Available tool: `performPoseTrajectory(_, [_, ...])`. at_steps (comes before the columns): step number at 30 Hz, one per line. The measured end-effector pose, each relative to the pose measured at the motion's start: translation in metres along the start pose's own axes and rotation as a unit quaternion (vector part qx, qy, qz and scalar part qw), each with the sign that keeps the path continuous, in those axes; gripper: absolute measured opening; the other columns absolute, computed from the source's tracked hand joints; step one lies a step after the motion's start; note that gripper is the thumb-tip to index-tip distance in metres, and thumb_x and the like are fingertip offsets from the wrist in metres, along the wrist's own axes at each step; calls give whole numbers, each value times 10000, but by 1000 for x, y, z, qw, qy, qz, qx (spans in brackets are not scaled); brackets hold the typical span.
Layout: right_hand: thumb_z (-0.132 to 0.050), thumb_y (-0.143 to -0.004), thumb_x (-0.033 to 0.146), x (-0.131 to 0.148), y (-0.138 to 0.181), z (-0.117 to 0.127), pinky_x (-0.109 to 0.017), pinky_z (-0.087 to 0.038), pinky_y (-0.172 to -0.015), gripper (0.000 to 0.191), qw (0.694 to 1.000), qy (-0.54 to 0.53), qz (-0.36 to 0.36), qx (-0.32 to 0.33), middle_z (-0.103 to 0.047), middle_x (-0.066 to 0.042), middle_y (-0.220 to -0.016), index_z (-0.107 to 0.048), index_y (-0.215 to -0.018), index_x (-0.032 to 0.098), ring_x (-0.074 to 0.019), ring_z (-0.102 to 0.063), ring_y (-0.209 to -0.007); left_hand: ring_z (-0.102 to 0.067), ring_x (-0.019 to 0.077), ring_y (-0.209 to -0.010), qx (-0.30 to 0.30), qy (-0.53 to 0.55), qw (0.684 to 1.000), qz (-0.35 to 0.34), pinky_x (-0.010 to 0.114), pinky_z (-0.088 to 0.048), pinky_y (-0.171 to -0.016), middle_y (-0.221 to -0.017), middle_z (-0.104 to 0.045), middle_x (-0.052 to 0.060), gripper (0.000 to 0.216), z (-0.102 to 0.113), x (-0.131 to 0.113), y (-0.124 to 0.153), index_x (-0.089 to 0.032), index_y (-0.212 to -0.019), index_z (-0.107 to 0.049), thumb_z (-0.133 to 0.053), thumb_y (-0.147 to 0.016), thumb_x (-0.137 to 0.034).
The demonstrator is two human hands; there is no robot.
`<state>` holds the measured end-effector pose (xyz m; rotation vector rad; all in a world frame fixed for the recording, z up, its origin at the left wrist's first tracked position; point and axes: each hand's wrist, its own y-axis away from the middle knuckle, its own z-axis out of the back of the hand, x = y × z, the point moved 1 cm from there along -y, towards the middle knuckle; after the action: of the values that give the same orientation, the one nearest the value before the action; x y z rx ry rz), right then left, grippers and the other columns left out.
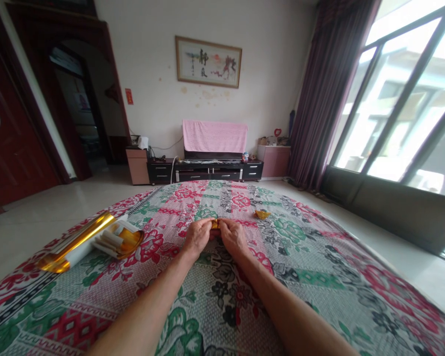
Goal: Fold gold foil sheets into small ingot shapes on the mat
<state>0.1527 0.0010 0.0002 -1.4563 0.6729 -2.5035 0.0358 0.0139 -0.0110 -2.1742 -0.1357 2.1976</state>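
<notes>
Between my two hands, over the middle of the patterned cloth, is a small piece of gold foil paper point(215, 224). My left hand point(199, 236) pinches its left end, and my right hand point(233, 235) pinches the right end. Most of the piece is hidden behind my fingers, so its folds cannot be made out. A folded gold paper ingot point(262, 214) rests on the cloth to the right, apart from my hands. Off to the left lie a roll of gold foil paper point(82, 241) and a curled stack of gold and white sheets point(123, 238).
The flowered cloth point(193, 316) covers the broad surface before me. Beyond it, a low black cabinet point(193, 175) stands along the wall, with a pink cloth point(215, 135) over something on top. A dark curtain point(319, 94) and large windows are on the right.
</notes>
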Motion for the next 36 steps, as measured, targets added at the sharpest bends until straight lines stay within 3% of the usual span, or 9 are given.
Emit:
performPoseTrajectory(19, [-360,-794,281,1,1,0,-183,-364,-555,340,999,28,15,6,-636,-7,-636,-670,-723,160,-119,-535,-571,-648,143,-610,0,-14,1000,-15,204,-488,-517,-715,-706,44,373,0,2,-2,-137,-1084,-606,-414,-768,-184])
performPoseTrajectory(28, [-359,-782,291,3,1,3,-184,-365,-546,345,1000,11,0,3,-627,-1,-606,-671,-720,157,-126,-531,-565,-652,153,-617,5,-9,1000,9,231,-503,-541,-787,-709,54,389,-1,-6,3,-128,-1085,-609,-421,-748,-181])
performPoseTrajectory(36, [-356,-792,284,-2,0,0,-182,-375,-565,345,1000,5,6,7,-632,1,-618,-663,-705,152,-124,-537,-568,-650,155,-645,13,-27,999,-32,236,-507,-551,-812,-702,57,365,2,7,-5,-144,-1075,-612,-408,-786,-234])
